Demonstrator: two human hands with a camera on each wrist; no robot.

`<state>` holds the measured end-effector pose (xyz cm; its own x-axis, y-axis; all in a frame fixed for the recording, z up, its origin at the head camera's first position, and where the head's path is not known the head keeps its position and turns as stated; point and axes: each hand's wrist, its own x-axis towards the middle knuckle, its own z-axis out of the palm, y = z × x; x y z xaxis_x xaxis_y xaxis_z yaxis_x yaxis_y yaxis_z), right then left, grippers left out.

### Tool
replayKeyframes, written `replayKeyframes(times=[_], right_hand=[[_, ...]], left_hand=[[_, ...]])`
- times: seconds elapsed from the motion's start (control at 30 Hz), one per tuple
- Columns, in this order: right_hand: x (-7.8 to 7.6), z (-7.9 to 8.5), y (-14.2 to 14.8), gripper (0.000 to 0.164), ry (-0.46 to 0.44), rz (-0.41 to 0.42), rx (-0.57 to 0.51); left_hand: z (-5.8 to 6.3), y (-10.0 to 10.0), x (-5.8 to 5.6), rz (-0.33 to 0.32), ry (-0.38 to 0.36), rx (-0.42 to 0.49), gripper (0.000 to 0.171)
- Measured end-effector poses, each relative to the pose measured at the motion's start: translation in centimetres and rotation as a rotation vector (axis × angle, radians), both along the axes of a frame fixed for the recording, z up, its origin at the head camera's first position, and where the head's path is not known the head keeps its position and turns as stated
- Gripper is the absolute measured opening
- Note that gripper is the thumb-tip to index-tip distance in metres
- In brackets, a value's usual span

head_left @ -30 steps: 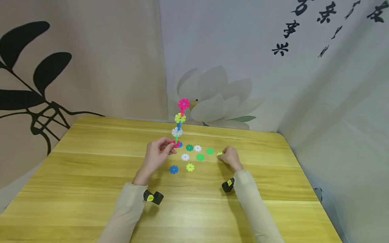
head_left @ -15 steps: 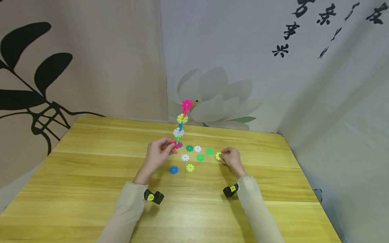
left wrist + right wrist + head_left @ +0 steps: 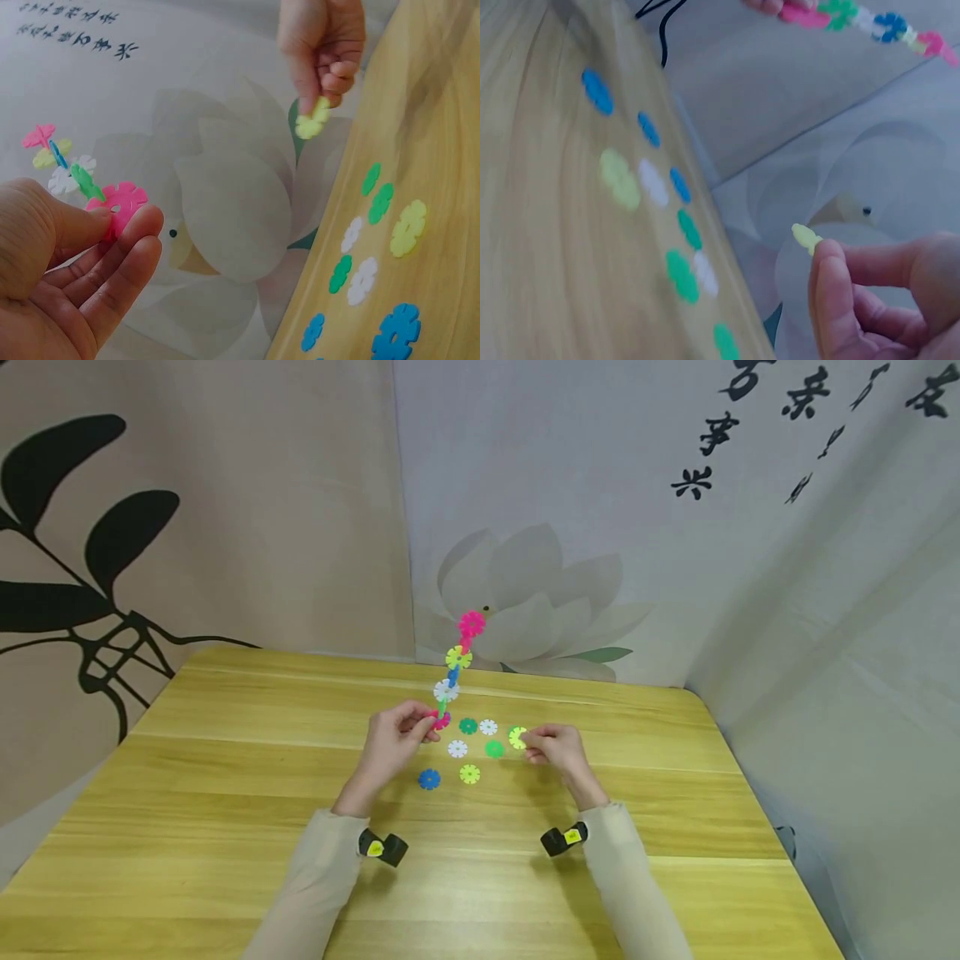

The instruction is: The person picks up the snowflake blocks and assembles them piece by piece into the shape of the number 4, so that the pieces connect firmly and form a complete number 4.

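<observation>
My left hand (image 3: 390,742) pinches a pink snowflake disc (image 3: 126,201) between thumb and fingers. That disc is the near end of a chain of interlocked snowflake discs (image 3: 446,691), in green, white, blue, yellow and pink, which rises tilted to the right in the head view. My right hand (image 3: 561,753) pinches a single yellow snowflake disc (image 3: 517,737) by its edge, thumb against the fingers. This yellow disc (image 3: 805,236) is held above the table, to the right of the chain and apart from it.
Loose discs lie on the wooden table (image 3: 225,827) between and in front of the hands: a blue one (image 3: 429,779), a yellow one (image 3: 469,774), a white one (image 3: 457,749) and several others. A printed curtain (image 3: 555,460) hangs behind the table's far edge.
My right hand has brought the yellow disc leftward, closer to the chain, turning its flat side into view. The chain in my left hand has tipped further to the right.
</observation>
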<state>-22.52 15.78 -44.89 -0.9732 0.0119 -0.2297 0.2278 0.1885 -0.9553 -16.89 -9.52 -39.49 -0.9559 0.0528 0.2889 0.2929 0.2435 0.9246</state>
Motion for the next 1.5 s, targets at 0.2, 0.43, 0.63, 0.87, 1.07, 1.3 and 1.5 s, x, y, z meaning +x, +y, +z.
replayKeyframes(times=[0.2,0.43,0.63,0.87,1.07,1.3,1.5], right_hand=[[0.8,1.7,-1.2,0.018,0.03,0.079,-0.05],[1.7,3.3,-3.4,0.016,0.032,0.171,-0.142],[2.2,3.9,-5.4,0.019,0.026,0.203,-0.197],[2.4,4.2,-6.9,0.019,0.041,0.176,-0.221],[2.3,4.1,-7.2,0.019,0.035,0.176,-0.204],[2.2,4.0,-7.2,0.026,0.028,0.202,-0.185],[2.6,4.2,-7.7,0.015,0.019,0.22,-0.203]], left_hand=[[-2.2,-0.1,-1.2,0.005,-0.011,0.008,0.008],[-3.0,0.1,-1.5,-0.019,0.026,0.005,0.006],[-3.3,0.1,-1.6,-0.029,0.032,0.02,0.005],[-3.1,0.2,-1.3,-0.032,0.038,0.033,0.007],[-3.2,0.1,-1.4,-0.032,0.049,0.008,0.006],[-3.3,0.1,-1.3,-0.035,0.087,-0.055,0.007],[-3.6,0.2,-1.3,-0.03,0.121,-0.085,0.007]])
